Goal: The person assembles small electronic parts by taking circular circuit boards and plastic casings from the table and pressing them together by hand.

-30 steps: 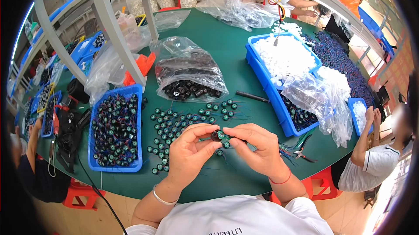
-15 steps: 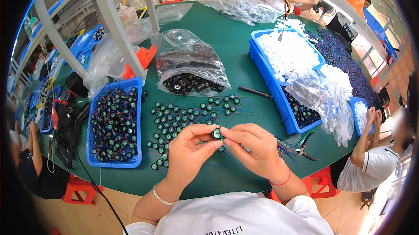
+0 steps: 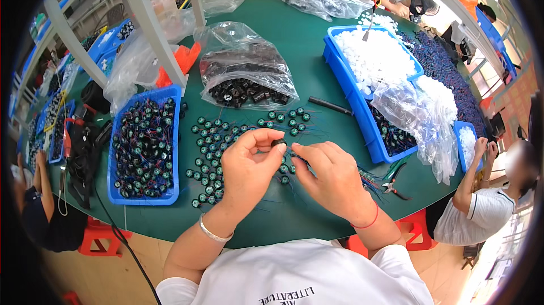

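My left hand [image 3: 249,163] pinches a small black cylindrical part [image 3: 279,143] between thumb and fingertips, above the table's middle. Close by on the right, my right hand [image 3: 331,177] has its thumb and fingers drawn together, apart from the left hand's part. Thin dark strands show by its fingertips, but what it grips is too small to make out. Under and beyond my hands, several round black parts with green faces [image 3: 214,140] and thin red and blue wires lie in loose rows on the green table [image 3: 266,231]. My left hand hides some of them.
At left, a blue bin [image 3: 175,152] holds wired parts. Beyond the rows lies a clear bag [image 3: 243,61] of black cylinders. Blue bins [image 3: 362,118] with white pieces, a black rod [image 3: 330,105] and pliers [image 3: 395,187] are at right. Other people sit on both sides.
My hands have moved apart; earlier both held the black part with its green face up. Now only the left holds it, tilted, and the right has drawn slightly away.
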`<act>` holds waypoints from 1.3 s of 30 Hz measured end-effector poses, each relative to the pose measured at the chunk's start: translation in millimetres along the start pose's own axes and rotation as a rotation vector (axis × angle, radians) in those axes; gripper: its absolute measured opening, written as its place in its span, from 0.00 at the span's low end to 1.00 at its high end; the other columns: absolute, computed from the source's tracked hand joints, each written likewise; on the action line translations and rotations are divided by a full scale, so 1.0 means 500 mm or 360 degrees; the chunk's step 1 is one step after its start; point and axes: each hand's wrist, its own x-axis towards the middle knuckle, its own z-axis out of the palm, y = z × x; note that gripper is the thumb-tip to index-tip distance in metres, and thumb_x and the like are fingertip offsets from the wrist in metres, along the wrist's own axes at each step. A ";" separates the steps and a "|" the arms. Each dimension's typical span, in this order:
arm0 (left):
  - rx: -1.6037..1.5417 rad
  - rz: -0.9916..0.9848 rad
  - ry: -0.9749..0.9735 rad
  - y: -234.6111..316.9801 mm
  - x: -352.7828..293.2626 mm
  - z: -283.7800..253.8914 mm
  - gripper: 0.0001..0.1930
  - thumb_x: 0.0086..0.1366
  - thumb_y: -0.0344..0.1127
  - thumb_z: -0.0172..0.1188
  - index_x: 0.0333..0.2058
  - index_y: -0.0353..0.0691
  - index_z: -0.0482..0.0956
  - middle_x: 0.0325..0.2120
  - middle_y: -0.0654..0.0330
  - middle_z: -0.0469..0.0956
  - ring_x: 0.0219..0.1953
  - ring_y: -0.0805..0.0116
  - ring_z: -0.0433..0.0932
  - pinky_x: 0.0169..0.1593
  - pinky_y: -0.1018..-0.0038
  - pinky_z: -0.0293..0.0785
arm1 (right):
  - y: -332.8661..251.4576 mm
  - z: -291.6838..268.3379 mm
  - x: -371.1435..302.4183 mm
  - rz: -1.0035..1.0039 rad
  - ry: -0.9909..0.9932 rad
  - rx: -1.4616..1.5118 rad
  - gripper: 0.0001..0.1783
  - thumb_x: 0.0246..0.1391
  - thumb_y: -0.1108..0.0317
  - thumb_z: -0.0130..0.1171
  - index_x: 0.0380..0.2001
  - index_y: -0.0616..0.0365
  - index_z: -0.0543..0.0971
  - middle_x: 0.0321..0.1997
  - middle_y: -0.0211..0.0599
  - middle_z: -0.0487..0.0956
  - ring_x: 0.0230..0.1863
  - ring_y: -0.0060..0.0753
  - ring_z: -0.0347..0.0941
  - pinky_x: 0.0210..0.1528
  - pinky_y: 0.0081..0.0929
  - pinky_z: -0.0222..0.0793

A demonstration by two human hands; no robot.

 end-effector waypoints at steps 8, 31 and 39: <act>-0.0186 -0.0166 0.0050 -0.012 0.056 -0.029 0.07 0.61 0.21 0.60 0.39 0.30 0.79 0.34 0.59 0.81 0.37 0.73 0.81 0.42 0.79 0.79 | 0.053 -0.077 -0.015 0.0410 0.0096 -0.0094 0.10 0.47 0.75 0.66 0.36 0.62 0.82 0.31 0.41 0.81 0.30 0.39 0.77 0.31 0.31 0.74; 0.1699 0.0991 -0.0844 -0.136 0.134 0.075 0.05 0.55 0.33 0.61 0.25 0.40 0.83 0.23 0.57 0.74 0.36 0.56 0.72 0.43 0.65 0.72 | 0.128 -0.094 -0.069 0.0761 0.0158 -0.0089 0.11 0.50 0.73 0.65 0.39 0.61 0.82 0.31 0.42 0.81 0.30 0.38 0.78 0.31 0.28 0.72; 0.2498 0.0366 -0.0529 -0.166 0.335 -0.074 0.08 0.53 0.32 0.66 0.32 0.36 0.81 0.34 0.48 0.79 0.43 0.49 0.78 0.46 0.57 0.76 | 0.125 -0.087 -0.066 0.0716 0.0139 -0.0087 0.12 0.51 0.75 0.65 0.41 0.61 0.82 0.28 0.37 0.80 0.25 0.23 0.73 0.26 0.20 0.66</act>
